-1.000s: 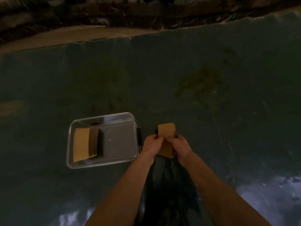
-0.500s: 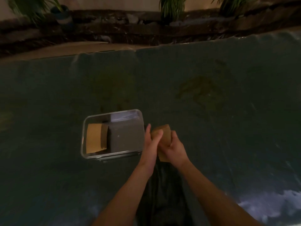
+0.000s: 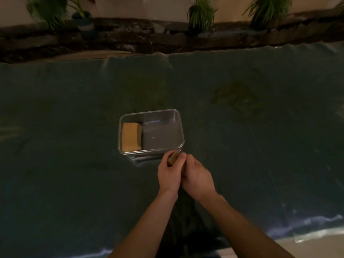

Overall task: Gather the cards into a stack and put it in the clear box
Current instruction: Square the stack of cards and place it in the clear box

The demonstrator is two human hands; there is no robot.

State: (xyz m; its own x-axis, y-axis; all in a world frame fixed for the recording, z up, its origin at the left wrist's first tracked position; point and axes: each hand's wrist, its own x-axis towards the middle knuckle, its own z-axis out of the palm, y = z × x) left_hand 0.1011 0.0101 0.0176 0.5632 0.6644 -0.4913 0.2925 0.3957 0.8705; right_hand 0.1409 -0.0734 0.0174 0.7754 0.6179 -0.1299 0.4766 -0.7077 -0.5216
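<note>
A clear box (image 3: pixel 178 125) stands on the dark cloth in the middle of the view. Inside it, against the left wall, lies a tan stack of cards (image 3: pixel 130 136). Just below the box's near right corner, my left hand (image 3: pixel 168 174) and my right hand (image 3: pixel 198 175) are pressed together around a second brown stack of cards (image 3: pixel 173 158). Only the top edge of that stack shows above my fingers; the rest is hidden between my palms.
A dark green cloth (image 3: pixel 260 146) covers the whole table. Beyond its far edge runs a dark ledge with potted plants (image 3: pixel 201 13). A pale strip of floor shows at the bottom right.
The camera has tilted up, so the box sits higher and more central. My hands have closed tighter around the cards, hiding most of the stack, and come nearer the box's corner.
</note>
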